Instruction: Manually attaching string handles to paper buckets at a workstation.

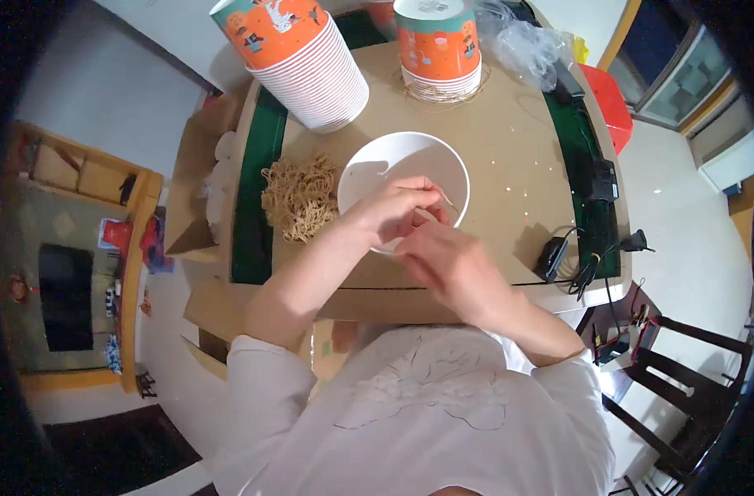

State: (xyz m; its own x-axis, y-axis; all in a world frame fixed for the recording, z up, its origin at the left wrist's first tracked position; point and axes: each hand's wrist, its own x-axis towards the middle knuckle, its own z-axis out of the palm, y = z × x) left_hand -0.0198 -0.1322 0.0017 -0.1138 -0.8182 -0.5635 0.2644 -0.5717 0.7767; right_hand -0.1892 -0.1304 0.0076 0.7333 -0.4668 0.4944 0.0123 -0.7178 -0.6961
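Pinching a thin rubber band (pixel 444 197) between them, the left hand (pixel 393 211) and right hand (pixel 443 260) are meeting over the near rim of the white bowl (pixel 406 161) on the desk (pixel 509 165). Both grips are curling nearly closed, fingertips on the band, whose visible strand is running diagonally from the fingers up-left to lower-right. A heap of tan rubber bands (pixel 301 197) is lying just left of the bowl, with two stacks of orange paper cups (pixel 306 58) standing beyond.

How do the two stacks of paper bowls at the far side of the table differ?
The left stack leans over on a tilt; the right stack stands upright. The left stack looks taller, with many more white rims showing, while the right stack shows only a few. The right stack sits on a loop of rubber bands; the left stack rests on bare cardboard. Both are upside down, orange with a teal band.
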